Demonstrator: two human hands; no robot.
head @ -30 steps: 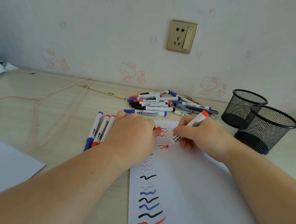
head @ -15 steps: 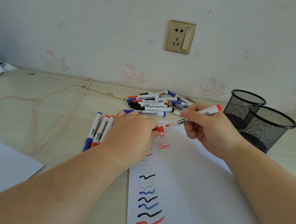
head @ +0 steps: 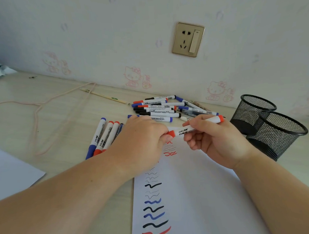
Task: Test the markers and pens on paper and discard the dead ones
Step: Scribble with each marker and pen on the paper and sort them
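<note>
1. White paper (head: 200, 195) lies nearest on the worktop (head: 41, 109), carrying a column of test squiggles: bold red, black and blue strokes low down, several thin grey ones above, and a red squiggle (head: 170, 153) at the top, just below the hands.
2. Above the paper's far end, the red marker (head: 196, 126) is held roughly level between both hands. The right hand (head: 214, 138) grasps the barrel near its middle; the left hand (head: 144, 135) is clenched at the red cap end (head: 171, 133), fingers pinching it.
3. Judgement: the step in hand is capping. To do it well, keep barrel and cap in line and press straight home; a loose cap dries a working marker. The top red mark looks clear, so this one likely counts as live.
4. Just left of the left hand, a row of sorted markers (head: 102, 138) lies side by side on the worktop: one blue, two red, and a darker one partly hidden.
5. Farther back, the untested pile (head: 164, 108) of markers and pens lies near the wall.
6. Two black mesh cups (head: 277, 127) stand at the right, touching or overlapping; their contents cannot be seen.
</note>
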